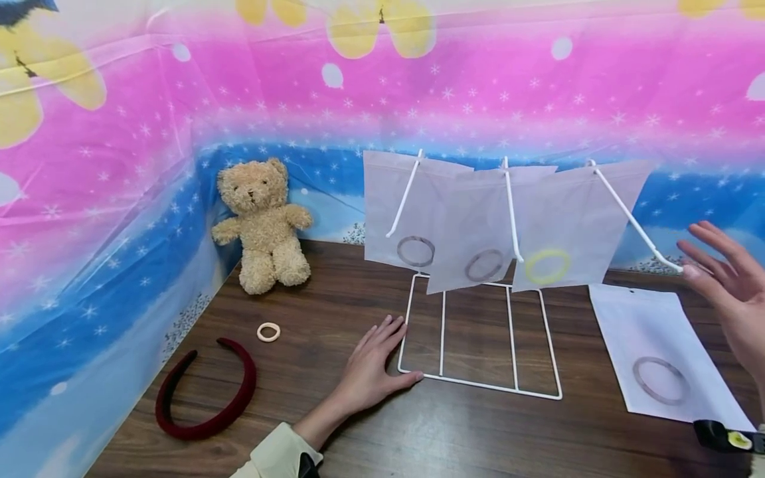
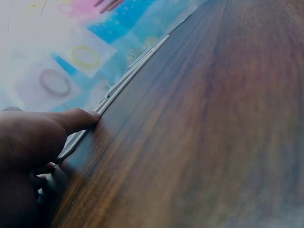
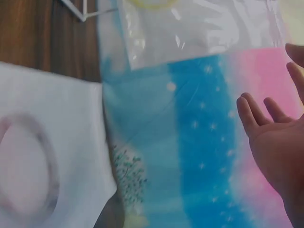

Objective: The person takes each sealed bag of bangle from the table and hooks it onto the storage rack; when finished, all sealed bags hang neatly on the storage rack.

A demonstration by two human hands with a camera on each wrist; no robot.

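Observation:
A white wire rack (image 1: 509, 332) stands on the table with three arms slanting forward. From them hang three pale bags: one with a brownish ring (image 1: 381, 199), a middle one with a similar ring (image 1: 448, 232), and one with a yellow ring (image 1: 574, 219). My left hand (image 1: 373, 372) rests at the base's front left corner, fingers extended along the side and thumb (image 2: 80, 118) touching the front bar. My right hand (image 1: 732, 285) is raised with spread fingers, its thumb right at the tip of the rightmost arm in the head view. Nothing shows in its palm (image 3: 280, 147).
Another pale bag (image 1: 651, 332) with a brownish ring lies flat at the right. At the left are a dark red headband (image 1: 248, 392) and a small cream ring (image 1: 268, 332). A teddy bear (image 1: 265, 229) sits against the patterned cloth backdrop (image 1: 478, 93).

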